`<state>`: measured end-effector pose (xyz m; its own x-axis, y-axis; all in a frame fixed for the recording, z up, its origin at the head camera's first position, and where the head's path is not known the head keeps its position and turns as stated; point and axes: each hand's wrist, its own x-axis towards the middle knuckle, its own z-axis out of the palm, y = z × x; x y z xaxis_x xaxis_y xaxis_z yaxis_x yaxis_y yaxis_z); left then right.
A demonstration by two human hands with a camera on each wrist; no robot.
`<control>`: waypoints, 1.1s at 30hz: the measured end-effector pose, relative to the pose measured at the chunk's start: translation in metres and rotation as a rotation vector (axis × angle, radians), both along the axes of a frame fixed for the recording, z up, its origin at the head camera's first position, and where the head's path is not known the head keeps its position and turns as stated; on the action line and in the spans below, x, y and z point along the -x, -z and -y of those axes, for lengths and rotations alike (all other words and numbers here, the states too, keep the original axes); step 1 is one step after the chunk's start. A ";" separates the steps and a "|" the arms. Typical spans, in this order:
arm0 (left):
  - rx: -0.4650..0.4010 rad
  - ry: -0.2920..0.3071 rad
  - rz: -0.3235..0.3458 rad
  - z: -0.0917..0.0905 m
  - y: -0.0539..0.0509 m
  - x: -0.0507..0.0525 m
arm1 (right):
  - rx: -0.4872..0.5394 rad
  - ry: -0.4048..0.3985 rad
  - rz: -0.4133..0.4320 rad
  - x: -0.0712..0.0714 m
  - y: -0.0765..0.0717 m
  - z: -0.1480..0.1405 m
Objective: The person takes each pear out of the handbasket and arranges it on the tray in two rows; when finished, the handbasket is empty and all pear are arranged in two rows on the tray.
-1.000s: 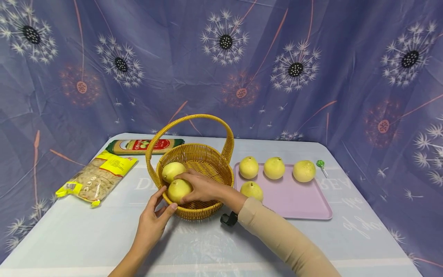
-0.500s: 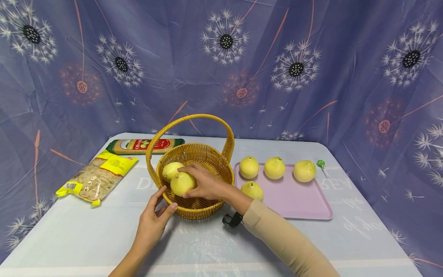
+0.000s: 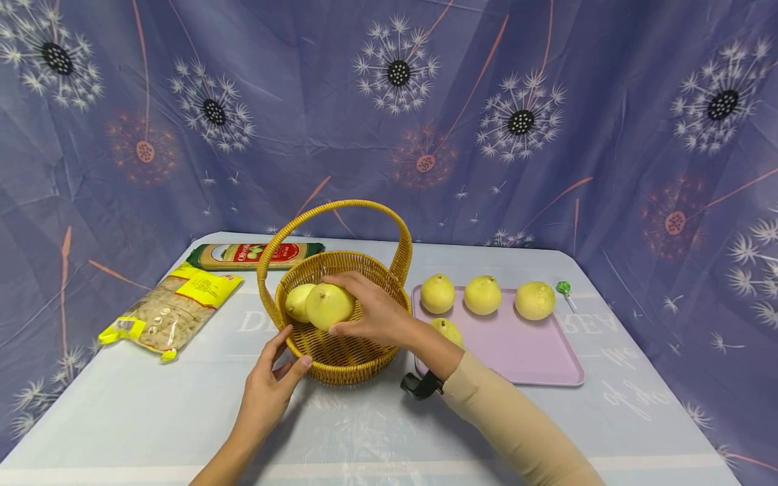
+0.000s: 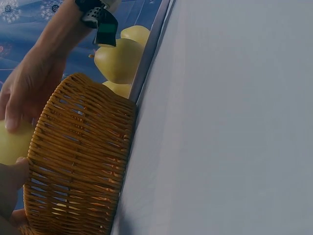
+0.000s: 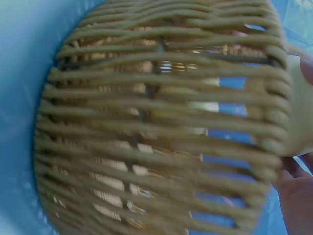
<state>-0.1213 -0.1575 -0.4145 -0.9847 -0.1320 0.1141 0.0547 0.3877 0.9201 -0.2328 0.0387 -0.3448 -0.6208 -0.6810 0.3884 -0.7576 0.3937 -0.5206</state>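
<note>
My right hand (image 3: 379,312) grips a yellow pear-shaped fruit (image 3: 329,308) over the inside of the wicker basket (image 3: 348,375). Thumb and fingers lie on opposite sides of that fruit. Partly behind it, a second fruit (image 3: 297,304) rests in the basket's left side. My left hand (image 3: 270,378) holds the basket's near left rim, thumb and fingers spread along it. In the left wrist view, the right hand (image 4: 32,83) reaches over the woven wall (image 4: 80,156). The right wrist view is mostly filled by the blurred basket weave (image 5: 161,112), with the held fruit (image 5: 299,112) at its right edge.
Right of the basket, a pink tray (image 3: 516,354) carries several similar fruits (image 3: 482,295). Beyond it lies a green lollipop (image 3: 563,288). At left are a yellow-labelled bag (image 3: 176,307) and a long green-ended packet (image 3: 255,256). The basket's tall handle (image 3: 349,204) arches overhead.
My right hand has lifted the held fruit from the basket's near left side, moving it up and to the right. The left hand has stayed at the rim.
</note>
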 end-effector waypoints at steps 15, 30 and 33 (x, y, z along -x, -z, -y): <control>-0.009 0.001 0.007 0.000 0.000 -0.001 | 0.111 0.013 -0.062 -0.004 -0.021 -0.048; -0.018 -0.001 0.004 0.000 0.001 0.000 | 0.207 0.077 -0.067 -0.015 -0.021 -0.100; -0.019 -0.003 0.004 0.000 0.001 0.000 | 0.220 0.100 -0.061 -0.018 -0.019 -0.111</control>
<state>-0.1211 -0.1576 -0.4152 -0.9847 -0.1368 0.1076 0.0500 0.3699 0.9277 -0.2151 0.1493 -0.3260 -0.6518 -0.5124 0.5591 -0.7531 0.3503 -0.5569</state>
